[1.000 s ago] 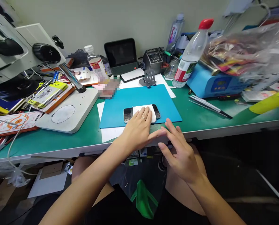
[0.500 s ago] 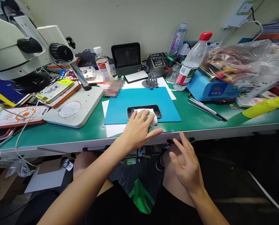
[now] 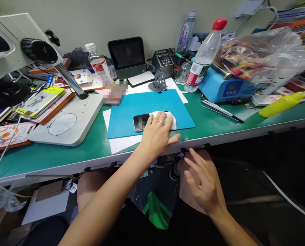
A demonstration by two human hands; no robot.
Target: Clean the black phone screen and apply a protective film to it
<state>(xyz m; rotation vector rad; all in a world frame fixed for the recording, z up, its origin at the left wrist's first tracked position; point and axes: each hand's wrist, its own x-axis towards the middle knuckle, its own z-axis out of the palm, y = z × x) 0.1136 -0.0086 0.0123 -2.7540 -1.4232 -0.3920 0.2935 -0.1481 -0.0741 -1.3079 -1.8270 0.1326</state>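
A smartphone lies flat on the blue mat, its dark left part uncovered. Over its right part is a crumpled white tissue, pressed down under the fingers of my left hand. That hand wears a ring, and its thumb sticks out to the right near the table's front edge. My right hand hovers above my right knee, in front of the desk, with fingers apart and nothing in it.
On the left stands a microscope base with booklets on it. Behind the mat are a phone stand, a dark display and bottles. To the right lie tweezers, a blue device and a yellow tube.
My left hand has slid the tissue rightward along the phone, baring more of its left part. My right hand stays open over the knee. The camera view has shifted a little.
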